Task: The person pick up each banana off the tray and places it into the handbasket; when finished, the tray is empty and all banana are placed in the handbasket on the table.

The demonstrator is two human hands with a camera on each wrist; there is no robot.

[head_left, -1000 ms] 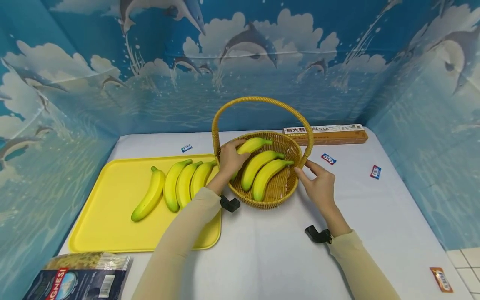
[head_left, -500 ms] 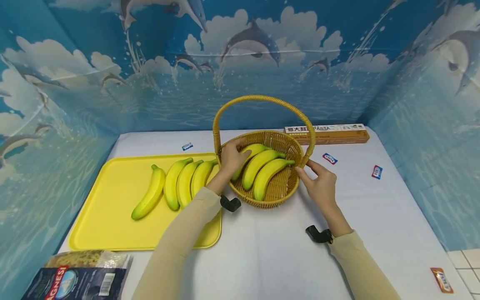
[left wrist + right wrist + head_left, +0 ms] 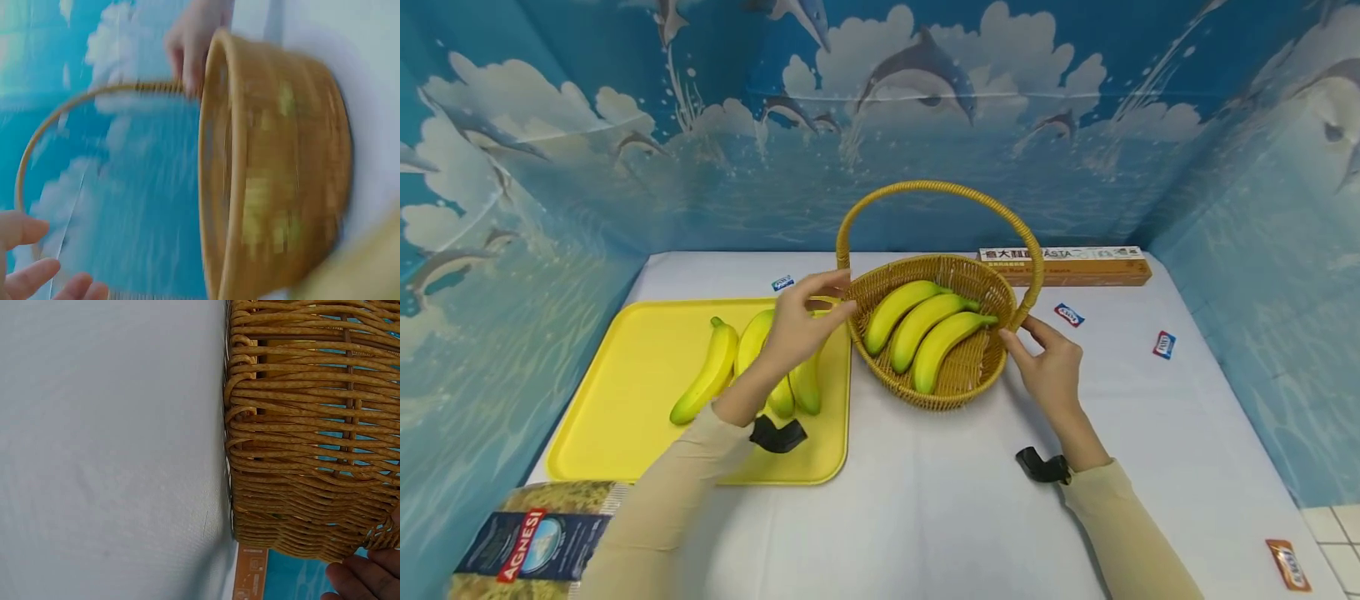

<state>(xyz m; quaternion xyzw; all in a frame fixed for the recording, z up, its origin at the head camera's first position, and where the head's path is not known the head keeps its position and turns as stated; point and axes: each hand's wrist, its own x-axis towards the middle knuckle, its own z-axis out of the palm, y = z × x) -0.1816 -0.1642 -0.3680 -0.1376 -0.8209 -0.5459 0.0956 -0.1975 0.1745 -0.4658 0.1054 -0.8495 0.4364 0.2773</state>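
Note:
Three bananas (image 3: 944,348) lie side by side in a woven basket (image 3: 958,400) with a tall arched handle. My right hand (image 3: 1051,367) pinches the basket's right rim near the handle's foot; its fingertips show at the rim in the right wrist view. My left hand (image 3: 801,329) is over the right part of the yellow tray (image 3: 647,312), left of the basket, fingers spread and holding nothing. Several bananas (image 3: 711,375) lie on the tray, some partly hidden under that hand and wrist. In the left wrist view the basket's side (image 3: 294,169) is blurred, beyond my bent fingers.
A long pasta box (image 3: 1075,267) lies behind the basket against the dolphin-print backdrop. Small candy packets (image 3: 1069,314) are scattered on the white tablecloth. An Agnesi pasta bag (image 3: 531,542) lies at the front left, partly behind the left sleeve.
My left hand lowered a banana into the basket beside the other two, let go, and moved left out over the tray. The right hand stays on the rim.

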